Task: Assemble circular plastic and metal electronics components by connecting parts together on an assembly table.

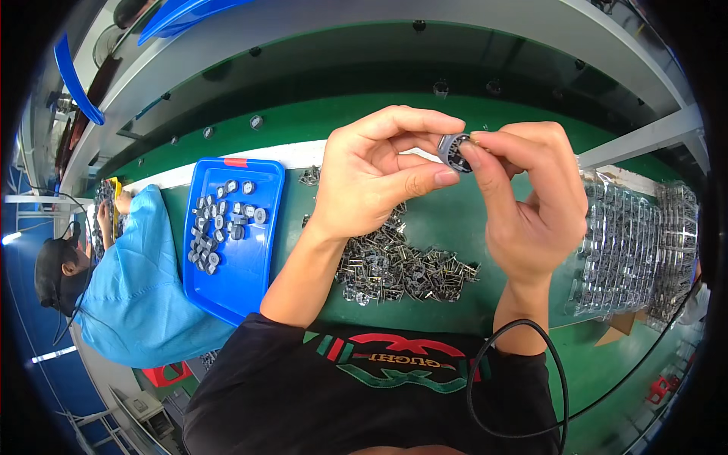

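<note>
Right of the blue tray, the left hand has thumb and fingers clamped on a round grey part. The right hand's thumb and forefinger touch it — whether they grip something tiny, I can't tell. Loose metal pieces heap right of the tray, clear plastic packs farther — fingertips half-hide the part's inside.

Honestly, the only lettering I'm making out is sitting on the front of the wearer's black shirt: one short word in gold capitals, showing upside down from this angle. It's running through the middle of a printed design, with red curves arching above and green ones spreading below.
</note>
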The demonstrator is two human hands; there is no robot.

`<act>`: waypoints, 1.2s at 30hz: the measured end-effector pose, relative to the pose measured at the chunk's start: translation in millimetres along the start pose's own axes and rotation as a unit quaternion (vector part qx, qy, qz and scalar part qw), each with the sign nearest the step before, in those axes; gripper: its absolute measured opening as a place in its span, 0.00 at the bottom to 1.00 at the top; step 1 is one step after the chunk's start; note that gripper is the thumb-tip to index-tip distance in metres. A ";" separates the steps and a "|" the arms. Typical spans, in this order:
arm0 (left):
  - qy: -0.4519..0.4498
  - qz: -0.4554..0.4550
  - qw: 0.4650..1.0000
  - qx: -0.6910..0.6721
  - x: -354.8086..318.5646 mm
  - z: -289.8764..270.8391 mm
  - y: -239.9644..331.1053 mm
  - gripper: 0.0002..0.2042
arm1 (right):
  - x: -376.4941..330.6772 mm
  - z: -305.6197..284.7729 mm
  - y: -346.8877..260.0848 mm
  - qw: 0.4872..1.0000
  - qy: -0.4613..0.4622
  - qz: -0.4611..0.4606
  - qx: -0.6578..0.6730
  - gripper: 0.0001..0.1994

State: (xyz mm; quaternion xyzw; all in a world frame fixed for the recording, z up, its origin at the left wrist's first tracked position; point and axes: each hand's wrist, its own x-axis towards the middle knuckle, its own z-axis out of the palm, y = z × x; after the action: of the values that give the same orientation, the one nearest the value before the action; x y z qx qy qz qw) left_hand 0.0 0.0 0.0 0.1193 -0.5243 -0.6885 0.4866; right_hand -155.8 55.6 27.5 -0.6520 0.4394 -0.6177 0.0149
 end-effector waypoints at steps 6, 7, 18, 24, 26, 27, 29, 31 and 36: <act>0.030 0.005 0.999 -0.026 0.1 2.7 0.5 0.19 | -5.1 13.9 5.4 0.998 0.041 -0.032 -0.020 0.11; 0.035 0.007 0.999 -0.020 1.3 -1.7 -1.7 0.18 | -7.8 19.0 9.3 0.998 0.047 -0.039 -0.019 0.11; 0.162 -0.144 0.970 0.110 26.8 -66.9 -33.6 0.13 | -35.6 40.2 88.3 0.966 -0.181 0.159 0.094 0.14; 0.256 -0.142 0.812 0.505 66.4 -173.9 -73.3 0.12 | -84.5 67.3 114.7 0.927 -0.356 0.066 -0.102 0.16; 0.268 -0.122 0.756 0.585 71.7 -199.7 -78.6 0.12 | -86.8 70.0 111.5 0.919 -0.373 0.045 -0.117 0.14; 0.269 -0.114 0.733 0.614 73.4 -204.9 -79.0 0.12 | -87.5 70.4 111.3 0.914 -0.384 0.035 -0.126 0.13; 0.274 -0.110 0.713 0.636 76.2 -212.7 -84.3 0.11 | -87.9 70.1 113.1 0.918 -0.372 0.031 -0.135 0.06; 0.286 -0.121 0.720 0.620 77.6 -211.2 -85.6 0.10 | -84.9 67.1 110.6 0.914 -0.381 0.039 -0.132 0.04; 0.212 -0.095 0.630 0.741 64.7 -237.1 -73.7 0.14 | -81.9 67.2 105.8 0.907 -0.402 0.041 -0.120 0.04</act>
State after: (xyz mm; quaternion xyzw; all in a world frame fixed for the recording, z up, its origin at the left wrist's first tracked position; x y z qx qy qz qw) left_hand 87.6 -196.8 -139.4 0.6317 -0.7261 -0.0658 0.2636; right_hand -147.2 4.0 -112.8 -0.8235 0.4932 -0.2444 0.1373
